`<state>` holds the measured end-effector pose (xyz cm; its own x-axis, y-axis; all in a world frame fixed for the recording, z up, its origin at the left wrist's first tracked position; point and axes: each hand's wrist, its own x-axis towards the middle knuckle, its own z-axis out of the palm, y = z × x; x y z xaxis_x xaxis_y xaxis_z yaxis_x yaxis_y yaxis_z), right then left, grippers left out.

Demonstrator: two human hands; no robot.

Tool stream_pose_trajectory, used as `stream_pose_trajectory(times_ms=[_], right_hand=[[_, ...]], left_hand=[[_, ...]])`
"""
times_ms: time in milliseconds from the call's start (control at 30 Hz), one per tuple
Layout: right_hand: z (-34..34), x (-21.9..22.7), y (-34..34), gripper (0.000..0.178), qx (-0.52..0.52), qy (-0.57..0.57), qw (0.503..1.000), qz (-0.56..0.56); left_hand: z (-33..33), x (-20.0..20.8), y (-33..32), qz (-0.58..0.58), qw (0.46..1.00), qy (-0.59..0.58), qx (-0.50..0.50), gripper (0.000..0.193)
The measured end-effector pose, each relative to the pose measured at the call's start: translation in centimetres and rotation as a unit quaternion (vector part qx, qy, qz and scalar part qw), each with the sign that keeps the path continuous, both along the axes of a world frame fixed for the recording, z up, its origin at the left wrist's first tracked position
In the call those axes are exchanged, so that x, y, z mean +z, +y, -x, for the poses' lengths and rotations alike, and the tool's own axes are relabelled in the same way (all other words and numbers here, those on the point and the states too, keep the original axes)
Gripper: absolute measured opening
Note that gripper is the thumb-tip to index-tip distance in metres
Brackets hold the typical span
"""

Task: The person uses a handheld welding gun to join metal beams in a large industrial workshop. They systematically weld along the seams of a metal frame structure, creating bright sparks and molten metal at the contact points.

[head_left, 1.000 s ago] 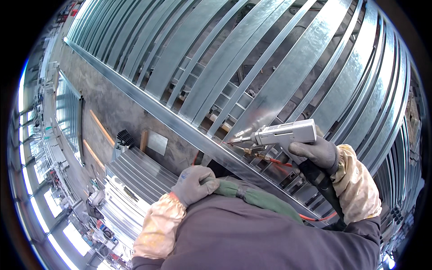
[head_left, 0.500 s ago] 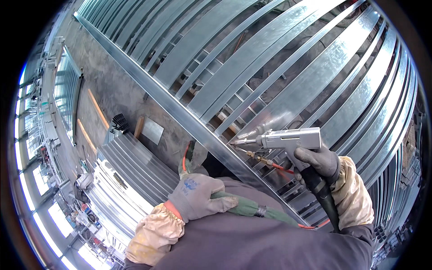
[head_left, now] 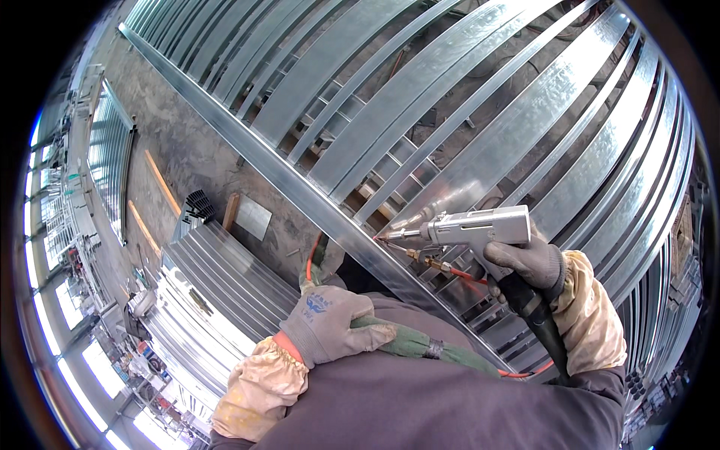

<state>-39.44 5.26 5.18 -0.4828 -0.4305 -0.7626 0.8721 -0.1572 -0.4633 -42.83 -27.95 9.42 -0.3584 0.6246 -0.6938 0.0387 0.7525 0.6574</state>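
Observation:
My gloved right hand (head_left: 529, 266) is closed round the grip of a silver handheld welding gun (head_left: 480, 227). The gun's narrow nozzle points left, its tip at the joint between a flat slat and the long edge rail (head_left: 319, 204) of a galvanized metal frame. Below the nozzle a thin brass-fitted wire feed tube (head_left: 427, 261) with a red hose runs to the same spot. Near my body my gloved left hand (head_left: 330, 322) is wrapped round a green-sleeved cable bundle (head_left: 427, 346), which passes across my front. Whether the tip touches the metal I cannot tell.
Metal slats (head_left: 450, 97) with gaps between them spread beyond the rail. At left lie a stack of metal profiles (head_left: 225, 277), wooden strips (head_left: 161, 182) and a small sheet metal plate (head_left: 253, 217) on the concrete floor. Another slatted panel (head_left: 111, 157) stands farther left.
The welding gun and my right hand have shifted slightly left and up in the picture, with the tip still along the rail. My left hand keeps its hold on the cable bundle.

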Motion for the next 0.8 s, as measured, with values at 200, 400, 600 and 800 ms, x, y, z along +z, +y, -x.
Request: stream_pose_trajectory(times_ms=[200, 400, 600, 800], right_hand=[[-0.17, -0.07, 0.16, 0.049, 0.000, -0.008, 1.000, 0.007], [0.10, 0.59, -0.13, 0.046, 0.006, -0.019, 0.999, -0.027], [-0.10, -0.04, 0.16, 0.048, 0.018, 0.026, 0.999, -0.015], [-0.27, 0.40, 0.23, 0.048, 0.009, -0.013, 1.000, -0.019]], left_hand=[[-0.16, -0.18, -0.10, -0.002, 1.000, 0.010, -0.006, 0.039], [-0.07, -0.13, -0.05, -0.001, 1.000, 0.018, -0.006, 0.037], [-0.09, -0.13, -0.05, -0.009, 1.000, 0.009, 0.006, 0.038], [0.02, 0.07, 0.12, -0.003, 1.000, 0.003, -0.002, 0.037]])
